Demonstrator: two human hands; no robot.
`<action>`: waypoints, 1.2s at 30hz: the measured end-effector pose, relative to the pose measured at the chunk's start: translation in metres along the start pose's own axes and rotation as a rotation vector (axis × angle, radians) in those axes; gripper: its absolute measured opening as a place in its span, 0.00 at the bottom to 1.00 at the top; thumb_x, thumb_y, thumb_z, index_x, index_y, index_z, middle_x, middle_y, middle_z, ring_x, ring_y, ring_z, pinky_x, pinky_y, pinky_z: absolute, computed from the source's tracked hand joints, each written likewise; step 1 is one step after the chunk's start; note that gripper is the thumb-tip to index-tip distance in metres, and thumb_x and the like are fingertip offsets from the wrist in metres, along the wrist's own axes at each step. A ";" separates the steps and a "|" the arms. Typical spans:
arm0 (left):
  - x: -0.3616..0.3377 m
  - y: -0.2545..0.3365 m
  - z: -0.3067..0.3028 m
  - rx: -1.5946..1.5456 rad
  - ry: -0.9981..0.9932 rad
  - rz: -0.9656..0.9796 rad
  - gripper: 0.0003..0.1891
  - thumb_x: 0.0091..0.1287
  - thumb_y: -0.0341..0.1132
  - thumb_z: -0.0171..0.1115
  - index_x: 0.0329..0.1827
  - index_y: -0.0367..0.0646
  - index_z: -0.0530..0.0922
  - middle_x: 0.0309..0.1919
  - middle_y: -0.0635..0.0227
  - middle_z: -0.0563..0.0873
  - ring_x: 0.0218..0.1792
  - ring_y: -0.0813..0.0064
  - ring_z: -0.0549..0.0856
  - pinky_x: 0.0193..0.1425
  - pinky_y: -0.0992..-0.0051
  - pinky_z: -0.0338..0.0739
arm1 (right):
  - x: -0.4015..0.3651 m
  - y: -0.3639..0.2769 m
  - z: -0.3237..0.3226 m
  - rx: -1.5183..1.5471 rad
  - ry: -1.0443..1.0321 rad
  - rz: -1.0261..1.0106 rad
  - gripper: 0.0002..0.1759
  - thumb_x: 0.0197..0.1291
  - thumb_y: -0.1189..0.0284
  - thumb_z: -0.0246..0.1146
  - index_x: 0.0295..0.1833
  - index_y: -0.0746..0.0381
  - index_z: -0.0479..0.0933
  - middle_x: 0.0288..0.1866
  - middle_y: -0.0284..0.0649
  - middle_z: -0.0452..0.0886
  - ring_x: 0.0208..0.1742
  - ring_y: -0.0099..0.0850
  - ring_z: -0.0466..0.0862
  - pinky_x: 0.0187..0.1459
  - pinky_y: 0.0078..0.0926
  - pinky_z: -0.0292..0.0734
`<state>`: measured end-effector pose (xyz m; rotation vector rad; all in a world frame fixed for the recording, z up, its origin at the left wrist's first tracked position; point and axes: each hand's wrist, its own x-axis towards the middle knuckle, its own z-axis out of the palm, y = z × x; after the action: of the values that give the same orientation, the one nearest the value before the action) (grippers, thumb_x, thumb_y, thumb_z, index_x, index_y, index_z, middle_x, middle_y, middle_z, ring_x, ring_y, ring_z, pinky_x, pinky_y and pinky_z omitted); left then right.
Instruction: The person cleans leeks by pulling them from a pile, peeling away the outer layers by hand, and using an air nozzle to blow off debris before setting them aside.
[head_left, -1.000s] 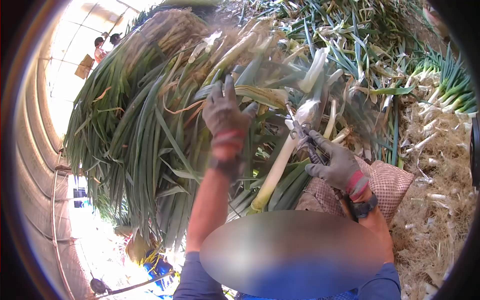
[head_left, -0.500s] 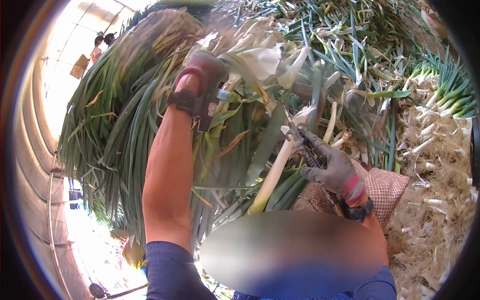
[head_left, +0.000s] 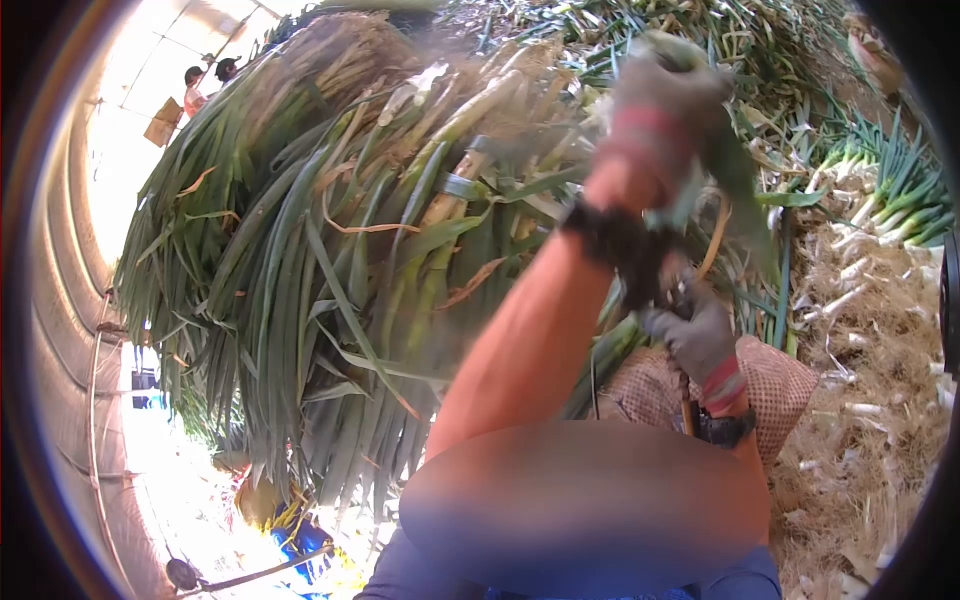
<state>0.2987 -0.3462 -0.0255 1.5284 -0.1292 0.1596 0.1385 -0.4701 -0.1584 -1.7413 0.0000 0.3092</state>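
- The left hand point(head_left: 668, 95), gloved and blurred, lies beyond the right hand point(head_left: 698, 330).
- The right hand's grip wraps a partly hidden tool point(head_left: 689, 412).
- Long-leaved leeks point(head_left: 270, 260) heap at left.
- Checked cloth point(head_left: 782, 390) sits near right.
- Stringy roots point(head_left: 850, 490) cover the right side.

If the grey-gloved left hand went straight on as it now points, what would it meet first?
The grey-gloved left hand would probably first meet the loose heap of long green leaves and whitish scraps beyond it; blur and unclear depth leave this uncertain.
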 end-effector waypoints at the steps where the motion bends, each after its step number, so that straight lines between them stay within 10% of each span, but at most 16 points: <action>1: 0.018 -0.005 -0.013 -0.053 -0.056 0.022 0.13 0.74 0.40 0.75 0.44 0.37 0.87 0.34 0.68 0.89 0.30 0.78 0.85 0.35 0.73 0.81 | 0.004 0.002 -0.006 0.224 0.028 0.031 0.43 0.63 0.72 0.76 0.83 0.66 0.70 0.68 0.41 0.87 0.58 0.27 0.89 0.61 0.28 0.85; 7: -0.044 -0.164 -0.150 0.646 0.133 -0.081 0.41 0.66 0.62 0.76 0.74 0.42 0.80 0.61 0.41 0.89 0.64 0.44 0.88 0.69 0.55 0.81 | -0.001 -0.010 -0.028 0.272 0.094 0.031 0.43 0.66 0.76 0.73 0.84 0.72 0.67 0.59 0.37 0.88 0.51 0.19 0.86 0.56 0.20 0.83; 8: -0.083 -0.152 -0.153 0.891 0.045 -0.421 0.42 0.66 0.62 0.76 0.74 0.38 0.80 0.64 0.38 0.87 0.67 0.42 0.86 0.72 0.54 0.79 | -0.003 -0.020 -0.029 0.231 0.059 0.064 0.43 0.65 0.76 0.74 0.84 0.73 0.67 0.59 0.37 0.88 0.52 0.19 0.86 0.56 0.20 0.83; 14: -0.201 -0.211 -0.184 0.546 0.078 -0.793 0.27 0.67 0.48 0.79 0.55 0.29 0.89 0.49 0.51 0.94 0.50 0.65 0.92 0.58 0.66 0.84 | 0.000 -0.012 -0.018 0.283 -0.021 -0.002 0.44 0.64 0.75 0.75 0.84 0.73 0.67 0.57 0.36 0.88 0.51 0.18 0.85 0.56 0.19 0.82; 18: -0.133 -0.198 -0.185 0.569 -0.025 -0.569 0.13 0.68 0.40 0.77 0.39 0.36 0.91 0.30 0.73 0.90 0.30 0.79 0.84 0.32 0.70 0.79 | 0.000 -0.014 -0.025 0.236 -0.005 0.000 0.44 0.64 0.76 0.74 0.84 0.74 0.66 0.57 0.38 0.88 0.51 0.19 0.86 0.56 0.20 0.83; 25: 0.115 -0.135 -0.149 0.501 -0.286 0.395 0.15 0.76 0.44 0.69 0.54 0.42 0.87 0.42 0.57 0.91 0.42 0.57 0.92 0.52 0.63 0.88 | -0.006 -0.035 -0.036 0.375 0.066 0.004 0.43 0.65 0.79 0.69 0.85 0.72 0.65 0.54 0.34 0.87 0.44 0.18 0.85 0.47 0.17 0.82; 31: -0.042 -0.133 -0.048 1.596 -0.445 -0.477 0.22 0.78 0.46 0.64 0.65 0.40 0.85 0.57 0.54 0.94 0.58 0.55 0.94 0.59 0.56 0.87 | -0.004 -0.022 -0.048 0.226 0.066 0.030 0.47 0.59 0.71 0.75 0.82 0.75 0.67 0.56 0.39 0.89 0.47 0.21 0.87 0.53 0.21 0.84; 36: -0.062 -0.241 -0.044 1.582 -0.451 -0.465 0.20 0.71 0.49 0.69 0.52 0.41 0.93 0.52 0.53 0.96 0.54 0.55 0.95 0.59 0.54 0.87 | -0.004 -0.033 -0.040 0.203 0.104 -0.010 0.46 0.59 0.73 0.74 0.82 0.76 0.68 0.54 0.39 0.89 0.47 0.21 0.86 0.53 0.21 0.84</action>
<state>0.2816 -0.3122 -0.2752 3.0965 0.0350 -0.6206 0.1487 -0.5031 -0.1189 -1.5532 0.0951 0.2038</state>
